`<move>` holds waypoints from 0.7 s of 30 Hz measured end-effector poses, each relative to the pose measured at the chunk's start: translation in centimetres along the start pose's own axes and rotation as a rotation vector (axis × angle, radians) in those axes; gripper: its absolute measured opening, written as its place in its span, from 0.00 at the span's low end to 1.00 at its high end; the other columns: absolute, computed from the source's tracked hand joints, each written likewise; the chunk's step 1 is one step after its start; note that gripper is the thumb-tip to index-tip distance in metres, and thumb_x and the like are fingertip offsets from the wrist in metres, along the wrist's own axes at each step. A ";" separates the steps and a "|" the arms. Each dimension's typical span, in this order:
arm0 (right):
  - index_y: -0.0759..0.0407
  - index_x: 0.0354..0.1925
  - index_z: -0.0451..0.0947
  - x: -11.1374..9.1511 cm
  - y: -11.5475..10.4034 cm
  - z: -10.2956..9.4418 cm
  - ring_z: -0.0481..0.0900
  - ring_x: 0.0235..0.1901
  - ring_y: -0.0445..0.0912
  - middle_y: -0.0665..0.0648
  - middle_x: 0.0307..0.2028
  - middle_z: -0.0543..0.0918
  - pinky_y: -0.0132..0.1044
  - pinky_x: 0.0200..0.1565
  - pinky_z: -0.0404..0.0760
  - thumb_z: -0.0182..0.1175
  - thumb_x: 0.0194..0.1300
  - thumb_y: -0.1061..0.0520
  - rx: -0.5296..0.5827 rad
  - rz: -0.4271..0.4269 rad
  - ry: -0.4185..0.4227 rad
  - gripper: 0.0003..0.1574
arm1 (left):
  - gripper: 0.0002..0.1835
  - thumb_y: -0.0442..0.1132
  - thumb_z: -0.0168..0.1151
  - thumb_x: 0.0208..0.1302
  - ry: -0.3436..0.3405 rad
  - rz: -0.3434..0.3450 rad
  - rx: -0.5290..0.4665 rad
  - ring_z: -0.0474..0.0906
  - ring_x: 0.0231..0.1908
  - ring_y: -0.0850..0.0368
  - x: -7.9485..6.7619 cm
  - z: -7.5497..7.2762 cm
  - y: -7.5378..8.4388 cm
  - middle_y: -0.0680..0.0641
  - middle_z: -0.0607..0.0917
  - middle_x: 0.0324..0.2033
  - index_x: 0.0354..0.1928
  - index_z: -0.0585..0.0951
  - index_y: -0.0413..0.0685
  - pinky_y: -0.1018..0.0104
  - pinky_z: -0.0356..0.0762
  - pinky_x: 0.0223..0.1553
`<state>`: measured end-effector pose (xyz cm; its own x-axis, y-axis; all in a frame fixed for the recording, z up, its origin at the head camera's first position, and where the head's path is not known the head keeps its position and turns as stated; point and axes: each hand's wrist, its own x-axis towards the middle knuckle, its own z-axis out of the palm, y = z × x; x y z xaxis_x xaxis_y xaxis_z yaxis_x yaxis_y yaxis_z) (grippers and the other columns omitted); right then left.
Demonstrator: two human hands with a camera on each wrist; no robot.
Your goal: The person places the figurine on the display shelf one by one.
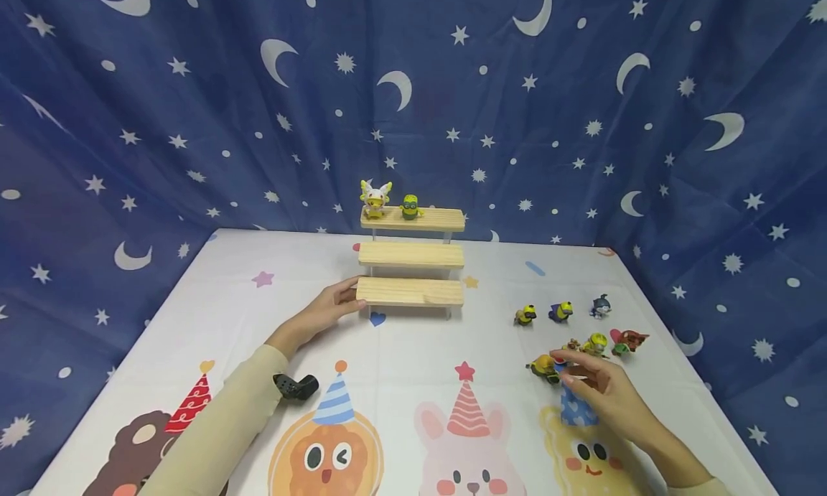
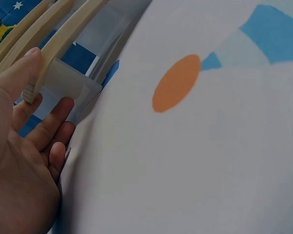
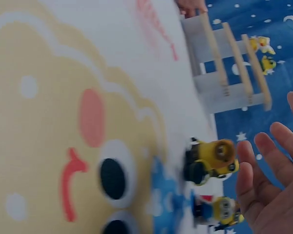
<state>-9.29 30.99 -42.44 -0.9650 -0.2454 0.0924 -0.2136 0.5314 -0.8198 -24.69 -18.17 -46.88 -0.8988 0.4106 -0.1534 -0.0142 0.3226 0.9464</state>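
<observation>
A three-tier wooden display stand [image 1: 410, 293] stands near the back of the table. At its left end my left hand [image 1: 329, 306] pinches the lowest board, thumb on the upper side and index finger beneath, as the left wrist view shows. On the top tier sit a white-and-yellow figurine [image 1: 374, 199] and a green-and-yellow figurine [image 1: 410, 207]. My right hand [image 1: 597, 388] hovers over the toy figurines at right, fingers apart and holding nothing. Nearest it are a yellow-orange figurine [image 3: 212, 158] and a small blue-and-red figurine [image 3: 215, 208], partly hidden by the hand in the head view.
Behind the right hand stand more figurines: a black-and-yellow one [image 1: 525, 315], a purple-and-yellow one [image 1: 561, 311], a grey one [image 1: 601, 306] and a reddish-brown one [image 1: 629, 342]. A white cartoon-print cloth [image 1: 413, 381] covers the table. A blue star-patterned curtain [image 1: 426, 151] hangs behind.
</observation>
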 end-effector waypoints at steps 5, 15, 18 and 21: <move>0.63 0.66 0.74 -0.4 0.7 0.7 0.83 0.49 0.37 0.68 0.63 0.79 0.28 0.46 0.83 0.59 0.74 0.58 -0.015 0.052 -0.037 0.25 | 0.43 0.50 0.61 0.73 -0.009 -0.021 -0.017 0.63 0.75 0.40 0.0 0.2 -0.3 0.35 0.66 0.74 0.81 0.50 0.50 0.40 0.57 0.76; 0.65 0.69 0.71 -0.2 1.2 1.2 0.82 0.50 0.34 0.70 0.66 0.76 0.27 0.48 0.83 0.61 0.73 0.58 -0.005 0.058 -0.033 0.30 | 0.44 0.52 0.60 0.73 -0.012 -0.007 -0.017 0.63 0.75 0.39 0.0 0.1 -0.3 0.35 0.66 0.74 0.81 0.49 0.50 0.40 0.56 0.76; 0.65 0.69 0.70 0.1 1.3 1.4 0.82 0.49 0.35 0.71 0.67 0.74 0.28 0.48 0.83 0.61 0.72 0.59 -0.003 0.051 -0.033 0.31 | 0.44 0.52 0.60 0.73 -0.006 0.003 -0.013 0.62 0.75 0.39 0.0 -0.1 -0.1 0.34 0.65 0.75 0.81 0.49 0.49 0.39 0.56 0.76; 0.67 0.70 0.69 0.2 1.3 1.5 0.83 0.48 0.37 0.73 0.68 0.71 0.27 0.47 0.83 0.61 0.72 0.60 0.000 0.038 -0.036 0.32 | 0.44 0.52 0.60 0.73 -0.001 -0.003 -0.009 0.62 0.75 0.39 0.0 -0.1 0.0 0.34 0.66 0.75 0.81 0.49 0.49 0.39 0.56 0.76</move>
<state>-9.57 30.39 -44.32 -0.9664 -0.2540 0.0403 -0.1764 0.5408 -0.8224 -24.73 -18.27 -46.80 -0.8982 0.4107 -0.1564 -0.0204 0.3164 0.9484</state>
